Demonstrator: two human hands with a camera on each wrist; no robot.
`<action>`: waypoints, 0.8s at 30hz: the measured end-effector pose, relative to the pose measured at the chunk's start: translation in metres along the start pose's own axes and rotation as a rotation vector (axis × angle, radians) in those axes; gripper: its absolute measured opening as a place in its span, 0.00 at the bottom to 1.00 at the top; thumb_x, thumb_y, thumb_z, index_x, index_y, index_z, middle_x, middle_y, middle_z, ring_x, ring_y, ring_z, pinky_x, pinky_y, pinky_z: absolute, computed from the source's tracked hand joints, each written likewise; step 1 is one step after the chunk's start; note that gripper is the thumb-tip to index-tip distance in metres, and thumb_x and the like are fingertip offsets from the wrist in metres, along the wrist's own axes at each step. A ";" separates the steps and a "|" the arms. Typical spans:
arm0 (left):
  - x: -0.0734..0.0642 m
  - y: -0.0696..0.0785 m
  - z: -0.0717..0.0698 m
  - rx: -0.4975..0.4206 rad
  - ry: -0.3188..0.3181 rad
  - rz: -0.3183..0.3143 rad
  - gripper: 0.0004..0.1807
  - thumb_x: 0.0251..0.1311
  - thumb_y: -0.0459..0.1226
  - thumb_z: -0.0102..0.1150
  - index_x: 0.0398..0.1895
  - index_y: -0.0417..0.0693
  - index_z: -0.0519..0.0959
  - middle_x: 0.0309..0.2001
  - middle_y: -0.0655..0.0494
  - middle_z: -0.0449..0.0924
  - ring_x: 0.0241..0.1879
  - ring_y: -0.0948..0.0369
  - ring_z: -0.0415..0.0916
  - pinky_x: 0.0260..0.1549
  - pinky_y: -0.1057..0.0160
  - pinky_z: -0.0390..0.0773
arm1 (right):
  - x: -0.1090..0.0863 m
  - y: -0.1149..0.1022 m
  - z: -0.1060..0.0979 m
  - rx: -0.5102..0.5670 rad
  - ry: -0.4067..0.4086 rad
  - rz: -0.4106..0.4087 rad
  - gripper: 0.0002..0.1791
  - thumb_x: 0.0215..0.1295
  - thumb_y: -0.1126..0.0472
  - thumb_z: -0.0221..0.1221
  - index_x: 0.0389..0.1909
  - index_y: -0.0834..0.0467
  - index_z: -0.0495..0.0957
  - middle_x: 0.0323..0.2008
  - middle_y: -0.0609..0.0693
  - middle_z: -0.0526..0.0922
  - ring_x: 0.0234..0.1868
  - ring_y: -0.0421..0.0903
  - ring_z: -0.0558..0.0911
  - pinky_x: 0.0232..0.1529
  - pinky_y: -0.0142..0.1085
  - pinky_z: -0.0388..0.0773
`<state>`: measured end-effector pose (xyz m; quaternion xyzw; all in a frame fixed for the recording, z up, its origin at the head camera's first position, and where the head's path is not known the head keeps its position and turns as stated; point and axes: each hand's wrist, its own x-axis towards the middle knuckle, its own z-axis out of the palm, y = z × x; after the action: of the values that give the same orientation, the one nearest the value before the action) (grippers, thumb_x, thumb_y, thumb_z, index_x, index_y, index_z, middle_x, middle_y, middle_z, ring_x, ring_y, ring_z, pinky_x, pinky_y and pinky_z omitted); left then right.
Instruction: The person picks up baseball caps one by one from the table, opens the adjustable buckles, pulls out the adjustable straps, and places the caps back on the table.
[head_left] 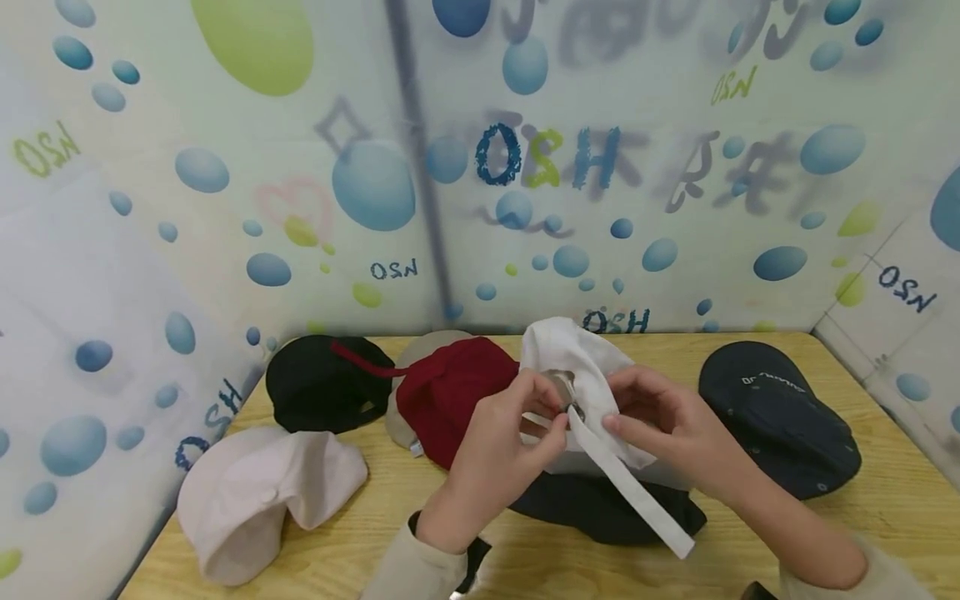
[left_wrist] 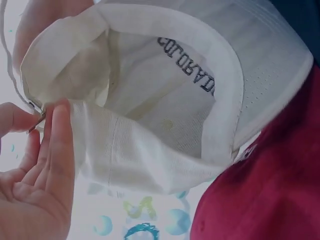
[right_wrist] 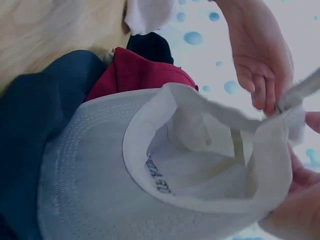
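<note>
A white baseball cap (head_left: 564, 340) is held up above the table, its back toward me in the head view. My left hand (head_left: 491, 446) pinches the small metal buckle (left_wrist: 39, 120) at the back strap between thumb and fingers. With thumb and fingers, my right hand (head_left: 678, 429) grips the cap's edge just right of the buckle. The loose end of the white strap (head_left: 637, 496) hangs down to the lower right. Dark lettering (left_wrist: 187, 65) shows inside the cap in the left wrist view, and its brim (right_wrist: 90, 165) points away from me.
Beneath the held cap lies a black cap (head_left: 600, 510) on the wooden table (head_left: 337, 521). To the left are a dark red cap (head_left: 442, 387), a beige cap (head_left: 400, 408), another black cap (head_left: 315, 379) and a pale pink cap (head_left: 240, 483). A navy cap (head_left: 780, 417) lies right.
</note>
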<state>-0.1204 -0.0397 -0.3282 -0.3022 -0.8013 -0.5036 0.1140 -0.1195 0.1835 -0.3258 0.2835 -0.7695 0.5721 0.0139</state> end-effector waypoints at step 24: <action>-0.009 -0.007 0.001 -0.071 -0.092 -0.094 0.20 0.70 0.35 0.56 0.63 0.52 0.71 0.60 0.58 0.78 0.60 0.64 0.77 0.61 0.60 0.78 | 0.004 -0.008 0.019 -0.070 0.095 0.019 0.10 0.68 0.66 0.61 0.48 0.60 0.82 0.40 0.40 0.84 0.34 0.38 0.84 0.33 0.33 0.84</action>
<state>-0.1173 -0.0447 -0.3383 -0.2910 -0.8005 -0.5223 0.0428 -0.1135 0.1630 -0.3235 0.2480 -0.7900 0.5580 0.0549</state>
